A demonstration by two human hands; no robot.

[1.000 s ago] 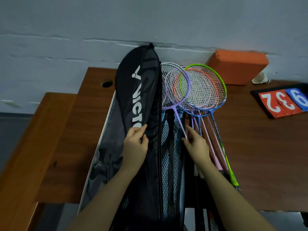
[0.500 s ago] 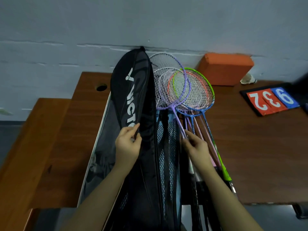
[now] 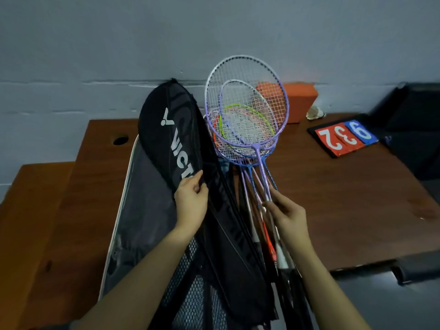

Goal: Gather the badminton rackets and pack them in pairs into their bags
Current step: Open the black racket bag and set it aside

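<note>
While several rackets fan out w/ heads overlapping, the likeliest snag is tangling: the purple racket (image 3: pixel 247 108) sits raised above the others, its head over the green-rimmed racket (image 3: pixel 247 126) and an orange-rimmed one under that, so frames or strings could catch as it comes away & drag the rest of the bundle sideways off the counter (image 3: pixel 333 194). Shafts are bunched tight near the right hand (image 3: pixel 285 213), so picking just two for a pair could go wrong — an extra shaft may ride along, or one slips out, since the hold looks like a light fingertip one. Bag flap may also flop shut if the left hand (image 3: pixel 191 201) lets go, blocking the opening; the mesh pocket lower down could snag a grip end. Left hand: fingers curled, pinching the edge of the black Victor bag (image 3: pixel 173 139), which lies lengthwise on the counter w/ its top toward the wall, just left of the rackets. Right hand: partly closed, thumb & fingers pinching the thin shafts, purple one for sure; can't tell exactly how many it has. Orange block (image 3: pixel 301 103) & a flip scoreboard (image 3: pixel 342 139) sit further right, apart from the work.
</note>
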